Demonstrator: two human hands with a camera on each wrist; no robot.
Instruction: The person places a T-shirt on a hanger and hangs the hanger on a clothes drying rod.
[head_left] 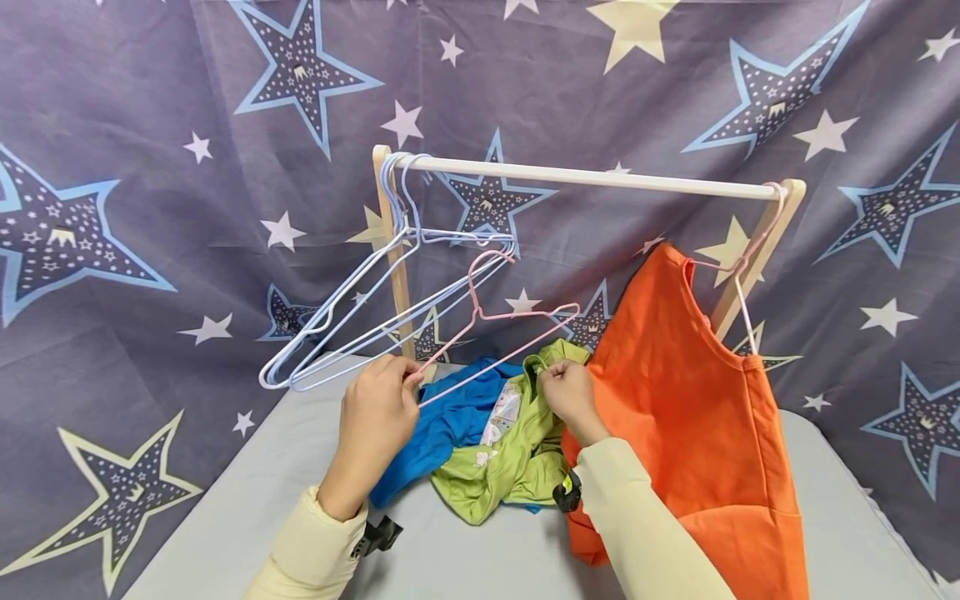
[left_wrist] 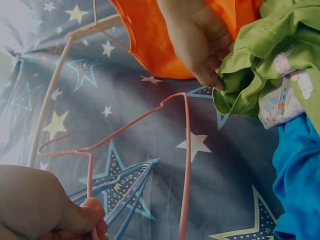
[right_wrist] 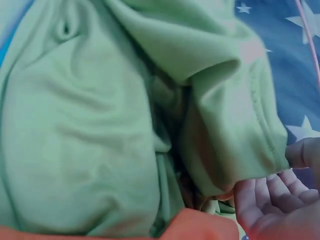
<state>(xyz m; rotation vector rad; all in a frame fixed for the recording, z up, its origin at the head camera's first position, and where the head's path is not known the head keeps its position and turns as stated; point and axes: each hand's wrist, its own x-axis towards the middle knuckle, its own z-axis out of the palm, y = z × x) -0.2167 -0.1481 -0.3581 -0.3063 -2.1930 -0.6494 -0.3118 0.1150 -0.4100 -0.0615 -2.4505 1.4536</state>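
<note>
A pink hanger (head_left: pixel 510 315) is gripped at one lower corner by my left hand (head_left: pixel 379 408), its hook pointing up and away. Beside it my right hand (head_left: pixel 572 392) pinches the edge of a green garment (head_left: pixel 487 483); in the right wrist view thumb and fingers (right_wrist: pixel 272 200) close on the hem of the green cloth (right_wrist: pixel 225 135). Most of the green garment lies bunched on the bed-like surface, partly over a blue garment (head_left: pixel 405 458). The hanger and the green cloth are apart in the left wrist view.
An orange garment (head_left: pixel 675 400) hangs from another pink hanger (head_left: pixel 741 267) at the rack's right end. Several blue and white hangers (head_left: pixel 330 312) hang at the left end of the white rail (head_left: pixel 600 177). Behind stands a star-patterned curtain (head_left: pixel 225 275); the grey surface (head_left: pixel 232 508) lies below.
</note>
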